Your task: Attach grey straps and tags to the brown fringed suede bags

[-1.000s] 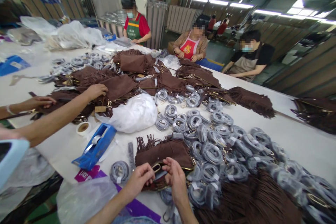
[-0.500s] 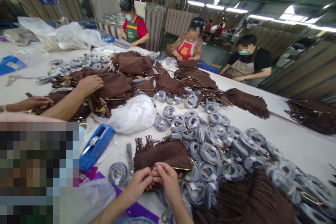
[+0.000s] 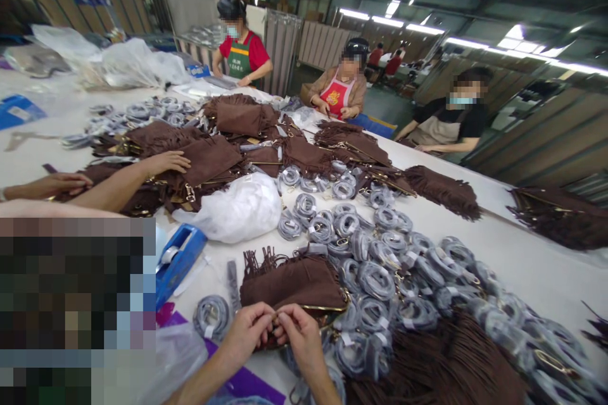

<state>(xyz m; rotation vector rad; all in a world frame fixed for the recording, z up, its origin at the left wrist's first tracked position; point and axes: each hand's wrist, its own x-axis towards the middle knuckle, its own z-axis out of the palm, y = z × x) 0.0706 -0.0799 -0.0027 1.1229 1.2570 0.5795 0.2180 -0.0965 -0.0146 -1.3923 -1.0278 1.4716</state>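
A brown fringed bag with a gold-coloured zip lies on the table before me, fringe pointing away. At its near edge my left hand and my right hand meet, fingertips pinched together. Something small and dark sits between them, too small to name. To the left of the bag rests a coiled strap in clear wrap. A heap of wrapped strap coils spreads along the right, and beside my right forearm lies another brown fringed piece.
A blue tape dispenser and a crumpled white plastic bag stand left of centre. A co-worker's hand rests on piled brown bags. Three people work across the table. Purple packaging lies beneath my left forearm.
My hands stay at the bag's near edge, and their fingertips have drawn closer. Across the table, the person at the right has raised their head. The view has shifted slightly.
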